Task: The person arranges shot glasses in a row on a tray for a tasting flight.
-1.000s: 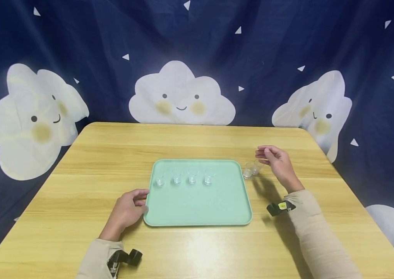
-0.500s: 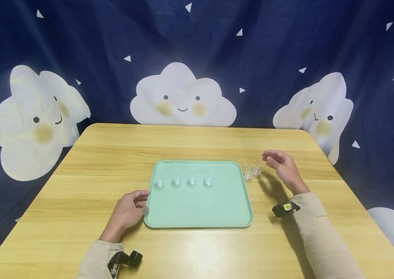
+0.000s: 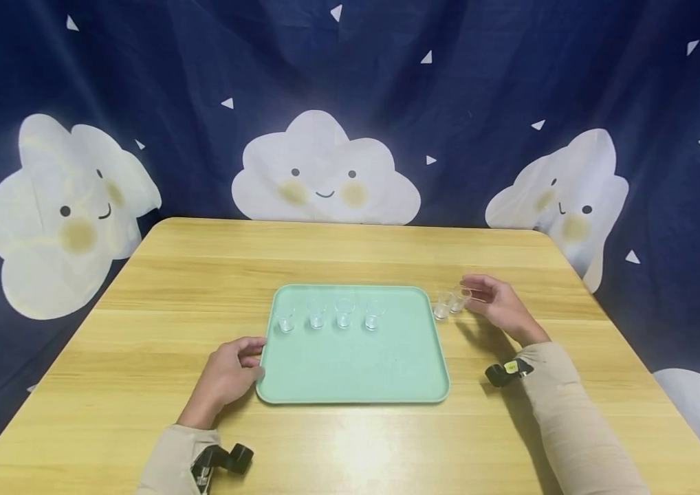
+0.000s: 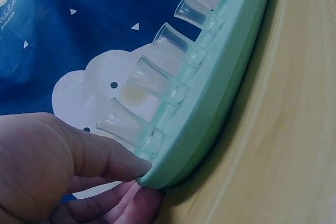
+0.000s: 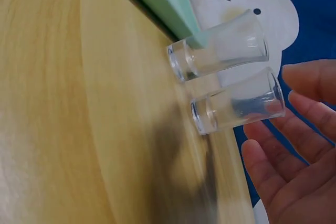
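My left hand [image 3: 227,371] holds the left rim of a mint-green tray [image 3: 353,375]. The left wrist view shows its thumb [image 4: 118,161] at that rim, other fingers bent below. Several clear shot glasses stand upright in a row along the tray's far half, the leftmost glass [image 4: 131,127] nearest the left hand. To the right of the tray, two more glasses stand close together on the table. My right hand [image 3: 501,309] is beside the outer glass [image 5: 239,103], thumb and fingers spread near its mouth. The other glass [image 5: 220,45] is by the tray's edge.
The tray lies on a wooden table [image 3: 170,275] with rounded far corners. Behind the table hangs a dark blue curtain [image 3: 474,89] printed with smiling white clouds. Black wrist devices [image 3: 220,459] sit on both beige sleeves.
The right hand first draws back a little from the two loose glasses, then lowers to the outer one, its fingers nearing it. The left hand, tray and glasses keep their places.
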Demonstrator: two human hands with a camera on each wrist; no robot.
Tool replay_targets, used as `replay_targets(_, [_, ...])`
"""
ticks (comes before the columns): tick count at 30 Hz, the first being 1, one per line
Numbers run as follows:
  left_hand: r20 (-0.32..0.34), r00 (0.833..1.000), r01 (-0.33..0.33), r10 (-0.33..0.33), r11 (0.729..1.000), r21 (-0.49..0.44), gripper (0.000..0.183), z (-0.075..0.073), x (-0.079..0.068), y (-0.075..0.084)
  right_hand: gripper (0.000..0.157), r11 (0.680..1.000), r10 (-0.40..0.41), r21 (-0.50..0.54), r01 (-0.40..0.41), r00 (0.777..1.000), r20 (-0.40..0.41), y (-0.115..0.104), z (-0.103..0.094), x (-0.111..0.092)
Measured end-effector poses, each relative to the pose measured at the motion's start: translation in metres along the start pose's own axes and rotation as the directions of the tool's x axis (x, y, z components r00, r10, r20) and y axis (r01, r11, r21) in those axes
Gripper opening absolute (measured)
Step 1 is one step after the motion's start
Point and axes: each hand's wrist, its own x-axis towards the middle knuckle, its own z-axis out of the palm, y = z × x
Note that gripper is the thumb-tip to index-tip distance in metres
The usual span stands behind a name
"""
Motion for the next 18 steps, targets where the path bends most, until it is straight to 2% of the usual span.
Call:
replay_targets(7, [-0.002, 1.0, 0.006, -0.006, 1.0, -0.005, 0.046, 0.001, 0.001, -0.001, 0.05, 0.997, -0.009, -0.073, 0.009, 1.0, -0.002, 0.006, 0.004, 0.005])
replay_targets(15, [-0.003, 1.0, 0.01, -0.01, 1.0, 0.002, 0.047, 0.0, 0.001, -0.001, 0.047, 0.993, -0.031, -0.111, 0.027, 0.999, -0.034, 0.015, 0.009, 0.007])
replay_targets(18, [-0.004, 1.0, 0.008, -0.008, 1.0, 0.003, 0.046, 0.0, 0.001, -0.001, 0.046, 0.993, -0.016, -0.117, 0.01, 0.998, -0.053, 0.014, 0.01, 0.007])
